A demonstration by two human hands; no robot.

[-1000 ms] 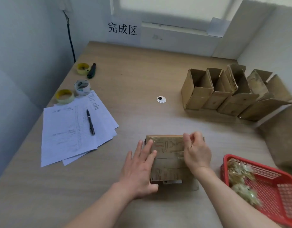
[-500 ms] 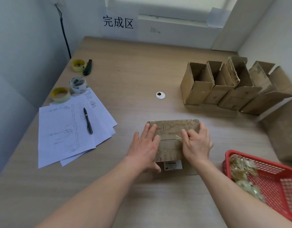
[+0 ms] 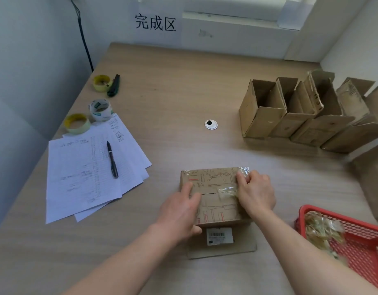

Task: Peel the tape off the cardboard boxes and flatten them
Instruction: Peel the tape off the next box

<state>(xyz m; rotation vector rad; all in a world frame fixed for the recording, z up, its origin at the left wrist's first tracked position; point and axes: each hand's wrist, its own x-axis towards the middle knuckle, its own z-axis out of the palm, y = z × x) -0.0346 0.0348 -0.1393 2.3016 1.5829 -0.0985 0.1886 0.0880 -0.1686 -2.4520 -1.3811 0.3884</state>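
Note:
A closed brown cardboard box point(image 3: 213, 182) with red and black printed outlines sits near the table's front middle, a barcode label on its near side. My left hand point(image 3: 179, 209) presses flat on the box's left part, fingers straight. At the box's right edge my right hand point(image 3: 255, 191) pinches a crumpled strip of clear tape point(image 3: 227, 191) lifted off the top seam. More loose tape shows at the box's far right corner.
Several opened cardboard boxes point(image 3: 301, 111) stand in a row at the right. A red basket point(image 3: 358, 237) with crumpled tape sits at the front right. Papers with a pen point(image 3: 112, 159), tape rolls point(image 3: 99, 109) and a utility knife lie at the left.
The tape has come free along the seam from left to right, and my right hand has moved to the box's right edge with it. My left hand stays pressed on the box.

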